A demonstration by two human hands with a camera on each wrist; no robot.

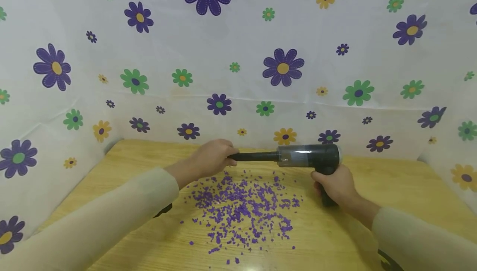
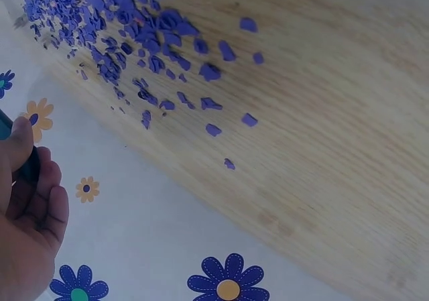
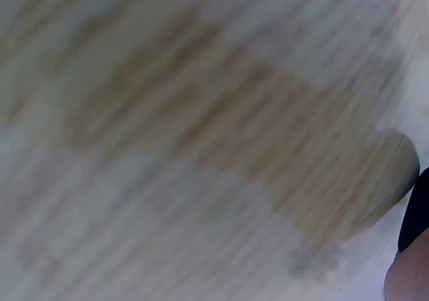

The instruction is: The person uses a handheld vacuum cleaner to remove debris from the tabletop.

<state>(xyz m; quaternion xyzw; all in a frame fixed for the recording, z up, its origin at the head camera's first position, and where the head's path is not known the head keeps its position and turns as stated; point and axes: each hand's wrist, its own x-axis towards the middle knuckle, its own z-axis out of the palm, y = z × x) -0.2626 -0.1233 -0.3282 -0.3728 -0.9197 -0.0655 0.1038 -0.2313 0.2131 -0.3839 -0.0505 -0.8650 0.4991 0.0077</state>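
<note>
A black handheld vacuum cleaner [image 1: 328, 155] with a clear dust cup [image 1: 296, 156] is held level above the far part of the table. My right hand [image 1: 338, 184] grips its handle, thumb wrapped over the near side. At the other end, my left hand [image 1: 210, 157] pinches the tip of the slim black nozzle [image 1: 257, 156]. In the left wrist view, that hand [image 2: 30, 214] curls its fingers round the dark nozzle end. Below the vacuum, many small purple scraps [image 1: 242, 209] lie scattered over the wood. Only a sliver of the right hand [image 3: 409, 267] shows in the right wrist view.
The light wooden table [image 1: 141, 238] extends under both arms. A white cloth [image 1: 238, 35] printed with purple, green and orange flowers hangs behind it and along both sides. A few stray scraps [image 1: 237, 260] lie toward the table's near edge.
</note>
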